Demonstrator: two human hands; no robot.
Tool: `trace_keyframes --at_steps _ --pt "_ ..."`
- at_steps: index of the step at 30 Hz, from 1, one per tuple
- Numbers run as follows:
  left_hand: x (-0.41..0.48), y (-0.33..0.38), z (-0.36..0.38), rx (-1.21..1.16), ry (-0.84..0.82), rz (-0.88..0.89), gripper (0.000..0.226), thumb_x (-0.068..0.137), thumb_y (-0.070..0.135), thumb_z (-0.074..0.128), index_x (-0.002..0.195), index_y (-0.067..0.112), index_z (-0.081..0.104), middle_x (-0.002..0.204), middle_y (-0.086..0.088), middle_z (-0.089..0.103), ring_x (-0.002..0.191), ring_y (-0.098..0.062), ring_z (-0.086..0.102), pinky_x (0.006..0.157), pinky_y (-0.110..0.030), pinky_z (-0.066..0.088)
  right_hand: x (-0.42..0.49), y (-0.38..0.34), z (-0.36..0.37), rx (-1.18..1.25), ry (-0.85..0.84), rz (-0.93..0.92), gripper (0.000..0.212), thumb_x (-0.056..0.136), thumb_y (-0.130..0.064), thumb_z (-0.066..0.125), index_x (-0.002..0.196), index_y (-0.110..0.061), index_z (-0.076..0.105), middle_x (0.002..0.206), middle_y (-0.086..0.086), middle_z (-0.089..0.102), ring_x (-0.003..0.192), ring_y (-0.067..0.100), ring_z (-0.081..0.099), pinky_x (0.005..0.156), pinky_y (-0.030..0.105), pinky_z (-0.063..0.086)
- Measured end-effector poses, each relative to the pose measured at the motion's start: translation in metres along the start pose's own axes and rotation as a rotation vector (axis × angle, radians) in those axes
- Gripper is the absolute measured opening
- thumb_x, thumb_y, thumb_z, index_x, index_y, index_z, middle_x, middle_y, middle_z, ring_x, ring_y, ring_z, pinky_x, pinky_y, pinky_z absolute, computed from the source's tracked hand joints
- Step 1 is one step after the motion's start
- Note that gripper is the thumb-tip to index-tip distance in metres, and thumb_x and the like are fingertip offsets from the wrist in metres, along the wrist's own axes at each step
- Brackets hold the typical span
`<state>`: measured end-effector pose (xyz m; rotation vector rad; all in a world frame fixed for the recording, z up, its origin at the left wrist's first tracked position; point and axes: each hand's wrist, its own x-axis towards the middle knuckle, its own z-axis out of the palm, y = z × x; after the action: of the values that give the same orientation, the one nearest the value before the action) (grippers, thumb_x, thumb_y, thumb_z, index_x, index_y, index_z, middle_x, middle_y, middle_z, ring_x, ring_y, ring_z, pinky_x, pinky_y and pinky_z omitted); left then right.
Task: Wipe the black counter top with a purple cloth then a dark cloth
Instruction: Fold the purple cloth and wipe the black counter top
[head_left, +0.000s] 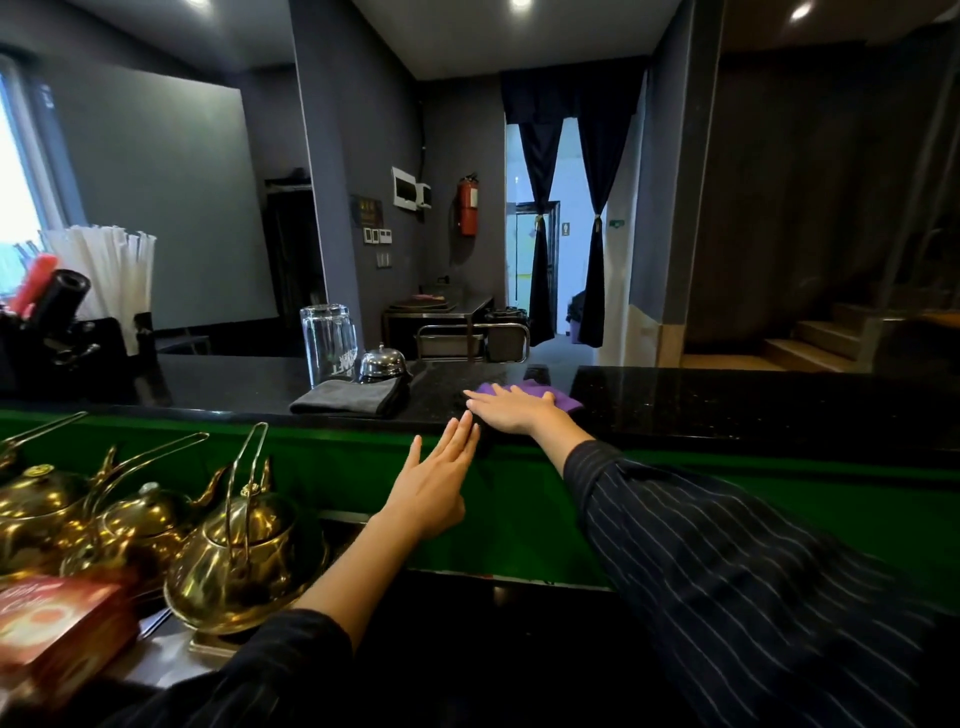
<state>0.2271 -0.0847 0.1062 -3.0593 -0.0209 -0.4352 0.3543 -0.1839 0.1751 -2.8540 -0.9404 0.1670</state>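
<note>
Your right hand (511, 410) presses flat, hiding most of the purple cloth (558, 396) on the bench (727, 400); your left hand (434, 491) hovers open, empty.

Ref. centre: folded cloth (347, 396) on table (727, 400).
- Glass pitcher (328, 343): 12 o'clock of folded cloth, just behind it, inverted.
- Service bell (383, 364): 1 o'clock, touching pitcher's right side.
- Wiping cloth (563, 397): 3 o'clock, well apart, flat on table; right hand (511, 410) lies on it, palm down.
- Left hand (434, 486): 5 o'clock, before table edge, fingers touching edge.
- Straw holder (111, 275): 9 o'clock, far left.
- Three kettles (236, 561): 7 o'clock, on lower shelf before table.
- Box (57, 623): left of and before nearest kettle.
</note>
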Motion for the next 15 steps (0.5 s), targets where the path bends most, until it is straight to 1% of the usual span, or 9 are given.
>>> trace_keyframes --at_steps 2,4,5,6,8,9,11,13,15 --pt "-0.006 -0.002 0.005 -0.109 0.116 -0.036 0.086 0.079 0.003 0.046 0.151 0.012 0.001 0.156 0.001 -0.017 0.147 -0.016 -0.004 0.12 -0.045 0.005 -0.003 -0.006 0.004 -0.014 0.006 -0.053 0.052 0.1 -0.058 0.012 0.151 -0.047 0.01 0.164 -0.004 0.002 0.151 0.027 0.001 0.112 0.07 -0.002" --pt "-0.014 -0.005 0.014 -0.269 0.292 -0.165 0.082 0.078 -0.002 0.046 0.151 0.011 0.01 0.158 -0.001 -0.005 0.145 -0.021 0.016 0.12 -0.038 0.011 -0.008 -0.004 0.009 -0.025 0.035 -0.1 0.051 0.101 -0.055 0.013 0.151 -0.048 0.011 0.164 -0.006 0.004 0.151 0.024 0.003 0.111 0.069 -0.001" --pt "-0.017 -0.007 0.019 -0.304 0.348 -0.2 0.083 0.076 -0.003 0.046 0.151 0.011 0.012 0.159 -0.001 -0.001 0.144 -0.022 0.022 0.12 -0.037 0.012 -0.012 -0.001 0.012 -0.036 0.053 -0.128 0.05 0.101 -0.055 0.015 0.15 -0.049 0.011 0.164 -0.008 0.006 0.151 0.023 0.005 0.111 0.068 0.0" --pt "-0.018 -0.007 0.023 -0.298 0.384 -0.199 0.085 0.075 -0.003 0.046 0.151 0.012 0.011 0.158 0.0 -0.002 0.144 -0.021 0.021 0.12 -0.038 0.012 -0.017 0.004 0.014 -0.05 0.067 -0.155 0.05 0.101 -0.055 0.016 0.15 -0.05 0.012 0.163 -0.01 0.006 0.151 0.021 0.006 0.111 0.067 0.001" --pt "-0.012 -0.007 0.026 -0.266 0.433 -0.136 0.087 0.074 -0.003 0.046 0.151 0.012 0.009 0.157 0.003 -0.005 0.147 -0.015 0.007 0.12 -0.042 0.009 -0.025 0.014 0.015 -0.063 0.077 -0.192 0.049 0.102 -0.053 0.017 0.15 -0.051 0.012 0.163 -0.013 0.007 0.151 0.018 0.006 0.112 0.065 0.001" --pt "-0.006 -0.006 0.022 -0.267 0.462 -0.115 0.083 0.077 -0.001 0.046 0.151 0.012 0.01 0.157 0.003 -0.003 0.146 -0.013 0.002 0.12 -0.04 0.005 -0.028 0.02 0.014 -0.053 0.072 -0.191 0.048 0.102 -0.054 0.016 0.15 -0.051 0.012 0.163 -0.014 0.006 0.151 0.018 0.005 0.113 0.064 0.001" --pt "0.01 -0.002 0.009 -0.267 0.473 -0.098 0.071 0.087 0.008 0.044 0.151 0.012 0.012 0.159 0.0 0.003 0.146 -0.013 -0.003 0.118 -0.039 0.002 -0.029 0.035 0.006 -0.018 0.043 -0.129 0.049 0.101 -0.057 0.013 0.149 -0.051 0.011 0.163 -0.014 0.004 0.151 0.019 0.002 0.113 0.064 -0.001" --pt "0.029 -0.001 -0.001 -0.232 0.383 -0.083 0.061 0.097 0.021 0.039 0.151 0.013 0.012 0.159 0.0 0.005 0.147 -0.015 -0.004 0.118 -0.042 0.001 -0.028 0.053 -0.001 0.016 0.009 -0.019 0.053 0.098 -0.063 0.011 0.149 -0.05 0.01 0.163 -0.012 0.002 0.151 0.021 -0.001 0.115 0.064 -0.004" --pt "0.048 -0.003 -0.006 -0.202 0.276 -0.078 0.056 0.1 0.032 0.031 0.151 0.015 0.014 0.16 0.001 0.006 0.147 -0.016 -0.005 0.117 -0.045 0.0 -0.023 0.072 -0.006 0.011 -0.007 0.066 0.058 0.095 -0.068 0.011 0.15 -0.051 0.008 0.164 -0.009 -0.002 0.151 0.025 -0.003 0.113 0.066 -0.006"
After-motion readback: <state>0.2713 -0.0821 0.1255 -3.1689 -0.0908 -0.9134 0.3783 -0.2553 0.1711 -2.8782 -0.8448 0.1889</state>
